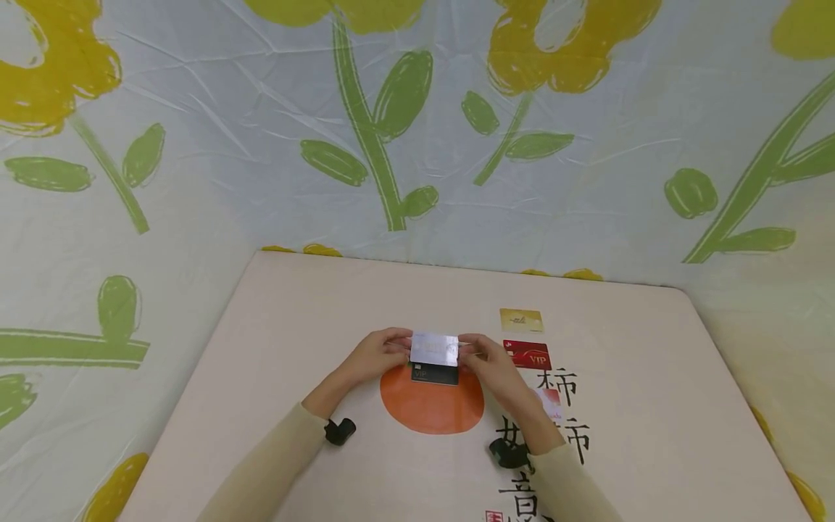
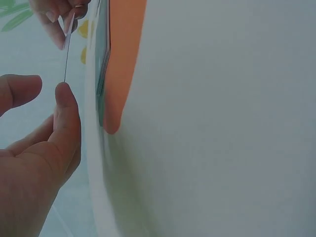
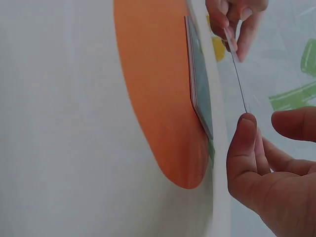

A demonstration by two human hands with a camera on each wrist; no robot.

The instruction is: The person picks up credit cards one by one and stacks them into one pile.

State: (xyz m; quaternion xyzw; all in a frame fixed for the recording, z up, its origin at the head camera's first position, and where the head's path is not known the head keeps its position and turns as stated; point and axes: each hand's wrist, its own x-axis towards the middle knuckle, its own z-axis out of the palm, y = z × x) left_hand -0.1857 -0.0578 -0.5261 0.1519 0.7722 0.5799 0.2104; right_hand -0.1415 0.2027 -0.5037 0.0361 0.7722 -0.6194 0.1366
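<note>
A shiny silver card (image 1: 433,349) is held up between both hands, above the table. My left hand (image 1: 374,355) holds its left edge and my right hand (image 1: 497,368) its right edge. Both wrist views show the card almost edge-on, a thin line between the fingertips. Below it lies a stack of cards (image 3: 200,94), apart from the held card. The black VIP card (image 1: 435,375) is on top of that stack, partly covered by the silver card in the head view.
Right of the hands, a gold card (image 1: 521,320), a red VIP card (image 1: 528,354) and a pinkish card (image 1: 551,403) lie in a column; the right forearm partly covers the pinkish one. The pale tablecloth (image 1: 293,304) bears an orange circle and black characters. A flowered curtain (image 1: 261,145) surrounds the table.
</note>
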